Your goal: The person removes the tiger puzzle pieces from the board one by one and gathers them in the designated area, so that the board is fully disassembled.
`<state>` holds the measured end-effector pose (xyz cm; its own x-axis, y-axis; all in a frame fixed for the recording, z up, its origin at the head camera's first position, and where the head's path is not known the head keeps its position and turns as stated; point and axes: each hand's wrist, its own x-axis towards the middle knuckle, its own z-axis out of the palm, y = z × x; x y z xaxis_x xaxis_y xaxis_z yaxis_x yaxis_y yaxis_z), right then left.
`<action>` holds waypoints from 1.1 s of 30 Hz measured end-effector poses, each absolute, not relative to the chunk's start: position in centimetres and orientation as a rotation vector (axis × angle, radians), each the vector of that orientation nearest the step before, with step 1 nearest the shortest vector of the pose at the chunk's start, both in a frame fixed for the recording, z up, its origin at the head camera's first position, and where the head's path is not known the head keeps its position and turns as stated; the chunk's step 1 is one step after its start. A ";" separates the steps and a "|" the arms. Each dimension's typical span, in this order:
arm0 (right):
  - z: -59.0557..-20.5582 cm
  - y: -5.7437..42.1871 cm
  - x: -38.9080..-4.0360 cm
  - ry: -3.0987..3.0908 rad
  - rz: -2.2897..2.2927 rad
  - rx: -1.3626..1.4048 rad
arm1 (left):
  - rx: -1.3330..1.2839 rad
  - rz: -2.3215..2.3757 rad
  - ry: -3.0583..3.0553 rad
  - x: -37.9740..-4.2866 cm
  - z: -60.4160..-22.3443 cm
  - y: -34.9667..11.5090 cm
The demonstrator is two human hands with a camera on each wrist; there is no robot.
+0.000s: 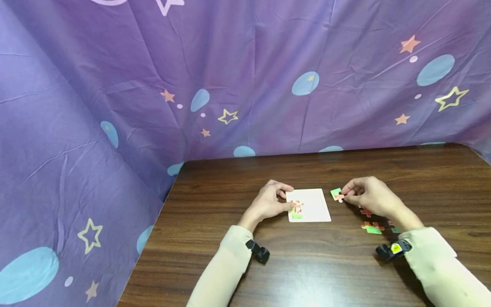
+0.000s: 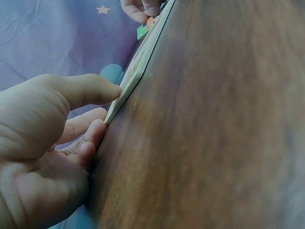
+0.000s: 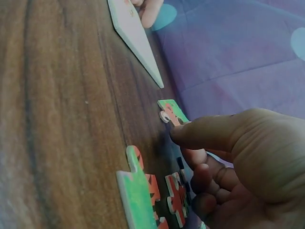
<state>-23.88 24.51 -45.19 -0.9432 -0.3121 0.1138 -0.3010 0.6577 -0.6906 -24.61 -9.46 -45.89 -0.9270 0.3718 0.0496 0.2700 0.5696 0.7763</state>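
Observation:
A square white puzzle board [image 1: 315,205] lies flat on the table, with joined red, white and green pieces [image 1: 297,214] along its left side. My left hand [image 1: 267,201] holds the board by its left edge, the thumb on top and the other fingers against the edge. To the right of the board, my right hand [image 1: 370,196] pinches a green and orange puzzle piece [image 1: 335,194] between thumb and fingers. In the right wrist view that piece [image 3: 172,109] sticks out past the thumb tip, close to the tabletop. Its far end is hidden by the fingers.
Several loose puzzle pieces [image 1: 373,228] in red and green lie on the dark wooden table [image 1: 307,264] below the right hand, some partly covered by the hand and wrist. A purple curtain [image 1: 268,64] with stars hangs behind the table and along its left side.

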 end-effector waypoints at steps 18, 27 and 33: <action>-44.5 24.5 -23.8 2.876 -1.173 -0.441 | 0.595 1.280 2.625 -24.8 -45.5 -9.8; -42.4 21.8 -23.6 2.870 -1.461 -0.583 | 0.588 1.251 2.636 -24.8 -45.5 -9.7; -41.1 19.1 -23.3 2.706 -1.614 -0.614 | 0.571 1.248 2.640 -24.6 -45.6 -9.7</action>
<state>-23.32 19.07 -41.05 -0.9245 -0.2879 0.2497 -0.3565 0.4217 -0.8337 -24.64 -9.72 -45.55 -0.9130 0.4078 0.0129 0.2689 0.5775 0.7708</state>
